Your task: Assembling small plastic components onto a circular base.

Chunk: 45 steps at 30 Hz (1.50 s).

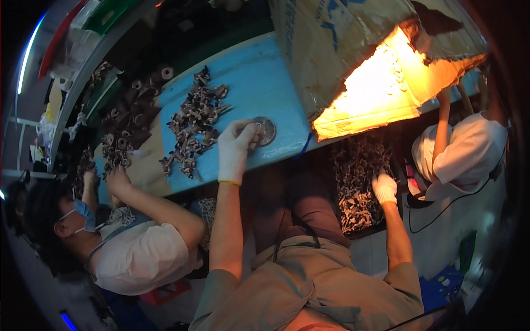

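Observation:
My left hand (236, 144), in a white glove, is over the blue tabletop (265, 71). Its thumb and fingers are pinched together at the edge of a round grey dish (265, 131); what sits between the fingertips is too small to name. Left of it lies a loose heap of small brown-grey pieces (193, 118). My right hand (385, 188), also gloved, is down at the right side of a bin of similar small dark pieces (359, 190) below the table edge. Its fingers look curled, and what they hold, if anything, cannot be made out.
A large plastic-wrapped carton (337, 49) with a brightly lit opening (381, 88) stands on the table. At left, a masked person (143, 248) handles another brown heap (124, 129). Another person (464, 149) sits at right. A blue crate (441, 287) is on the floor.

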Available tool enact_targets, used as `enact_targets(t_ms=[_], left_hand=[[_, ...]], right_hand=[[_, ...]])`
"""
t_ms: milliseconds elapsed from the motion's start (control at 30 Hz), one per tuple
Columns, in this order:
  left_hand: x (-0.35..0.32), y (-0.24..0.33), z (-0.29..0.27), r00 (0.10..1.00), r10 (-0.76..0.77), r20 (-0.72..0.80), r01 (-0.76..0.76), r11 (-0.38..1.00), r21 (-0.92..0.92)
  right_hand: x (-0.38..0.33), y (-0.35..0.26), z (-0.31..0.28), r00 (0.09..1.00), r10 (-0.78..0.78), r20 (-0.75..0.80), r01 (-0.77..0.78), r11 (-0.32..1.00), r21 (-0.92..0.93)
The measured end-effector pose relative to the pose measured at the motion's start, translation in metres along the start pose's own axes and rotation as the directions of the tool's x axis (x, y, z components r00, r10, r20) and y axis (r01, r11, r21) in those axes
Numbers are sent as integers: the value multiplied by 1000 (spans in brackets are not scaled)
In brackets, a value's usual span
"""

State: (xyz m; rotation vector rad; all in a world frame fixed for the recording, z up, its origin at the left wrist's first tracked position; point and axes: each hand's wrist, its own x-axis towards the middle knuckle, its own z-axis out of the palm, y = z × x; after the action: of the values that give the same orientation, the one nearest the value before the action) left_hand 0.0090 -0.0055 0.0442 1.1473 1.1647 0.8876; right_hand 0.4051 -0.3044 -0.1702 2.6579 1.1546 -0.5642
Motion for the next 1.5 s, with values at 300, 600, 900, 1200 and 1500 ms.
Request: enact_targets(t_ms=[300, 600, 900, 1200, 1500], left_hand=[[6, 6, -3, 1000, -22, 9, 20, 993, 115], [-50, -17, -11, 928, 222, -298, -188, 972, 138], [-124, -81, 57, 917, 166, 362, -249, 948, 197], [-120, -62, 76, 684, -279, 675, 367, 930, 13], [-135, -32, 46, 941, -207, 268, 327, 763, -557]], right_hand=[[-9, 11, -16, 939, -150, -311, 154, 988, -12], [-33, 11, -24, 907, -190, -377, 291, 928, 232], [-84, -42, -127, 991, -119, 66, -16, 380, 925], [-125, -171, -192, 892, -450, 46, 70, 236, 969], [-140, -274, -170, 772, -410, -486, 580, 142, 802]])
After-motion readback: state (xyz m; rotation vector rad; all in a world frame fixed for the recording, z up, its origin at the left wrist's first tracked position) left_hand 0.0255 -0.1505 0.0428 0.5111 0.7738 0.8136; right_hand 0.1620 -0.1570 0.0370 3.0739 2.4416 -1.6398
